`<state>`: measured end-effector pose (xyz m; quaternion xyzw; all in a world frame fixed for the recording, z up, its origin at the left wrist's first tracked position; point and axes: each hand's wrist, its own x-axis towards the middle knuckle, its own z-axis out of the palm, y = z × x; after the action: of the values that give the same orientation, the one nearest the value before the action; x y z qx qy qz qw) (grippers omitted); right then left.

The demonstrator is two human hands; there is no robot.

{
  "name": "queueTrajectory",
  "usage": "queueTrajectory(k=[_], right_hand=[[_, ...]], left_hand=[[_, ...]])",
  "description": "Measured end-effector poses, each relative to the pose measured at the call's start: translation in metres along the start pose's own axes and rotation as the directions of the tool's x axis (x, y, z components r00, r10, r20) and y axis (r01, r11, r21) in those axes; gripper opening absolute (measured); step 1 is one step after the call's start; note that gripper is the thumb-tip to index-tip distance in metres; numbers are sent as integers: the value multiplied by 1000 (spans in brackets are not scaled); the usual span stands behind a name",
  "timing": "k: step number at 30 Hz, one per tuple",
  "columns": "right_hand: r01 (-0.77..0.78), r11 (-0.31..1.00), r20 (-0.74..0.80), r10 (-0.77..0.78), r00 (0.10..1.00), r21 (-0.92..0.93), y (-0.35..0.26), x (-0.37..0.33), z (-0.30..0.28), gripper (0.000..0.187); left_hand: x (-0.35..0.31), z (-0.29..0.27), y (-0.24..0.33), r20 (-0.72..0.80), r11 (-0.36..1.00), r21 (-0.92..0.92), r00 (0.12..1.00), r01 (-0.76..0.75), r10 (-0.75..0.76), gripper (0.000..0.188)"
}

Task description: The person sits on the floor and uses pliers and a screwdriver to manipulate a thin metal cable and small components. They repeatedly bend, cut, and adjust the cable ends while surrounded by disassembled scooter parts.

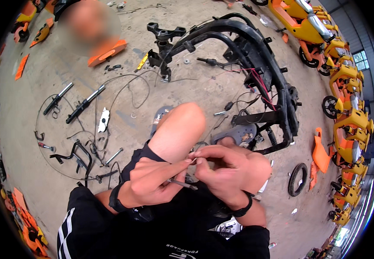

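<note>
In front of my knees my two hands meet, fingertips nearly touching. My left hand (152, 180) is closed, with a slim dark rod-like piece (183, 184) sticking out below its fingers toward the right. Its thumb and forefinger meet a tiny thin light-coloured piece (194, 160). My right hand (223, 170) pinches the other end of that piece; its kind is too small to make out. Beyond my right knee stands a black scooter frame (234, 36) with red wires (262, 86) hanging in it.
Fork legs (83, 105), a bent black bracket (81, 157), long cables (131, 77) and a bolt (113, 156) lie on the concrete at left. A tyre (298, 179) and orange panels (320, 151) are at right, before a row of yellow scooters (351, 116). Another person (90, 26), blurred, is at far left.
</note>
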<state>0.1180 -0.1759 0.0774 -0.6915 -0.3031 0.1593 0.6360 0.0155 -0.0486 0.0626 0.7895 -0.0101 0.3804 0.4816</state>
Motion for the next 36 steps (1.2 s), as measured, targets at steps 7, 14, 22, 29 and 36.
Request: queueTrajectory(k=[7,14,22,29,36], right_hand=[[-232,948,-142,266,953,220,0,3,-10,13],[342,908,160,-311,937,-243,1,5,-11,29],[589,661,308,-503,808,-465,-11,13,-13,27],[608,598,229,-588,775,-522,-9,7,-8,21],[386,834,-3,-422,907,-394,-6,3,-10,16]], left_hand=[[-5,-8,1,-2,999,44,1000,20,-20,27],[-9,-8,1,31,1000,26,999,10,-11,27],[-11,-10,2,90,990,137,996,-41,29,31],[-12,-9,5,93,993,114,996,-6,-5,26],[-12,-6,5,32,996,59,997,66,-68,23]])
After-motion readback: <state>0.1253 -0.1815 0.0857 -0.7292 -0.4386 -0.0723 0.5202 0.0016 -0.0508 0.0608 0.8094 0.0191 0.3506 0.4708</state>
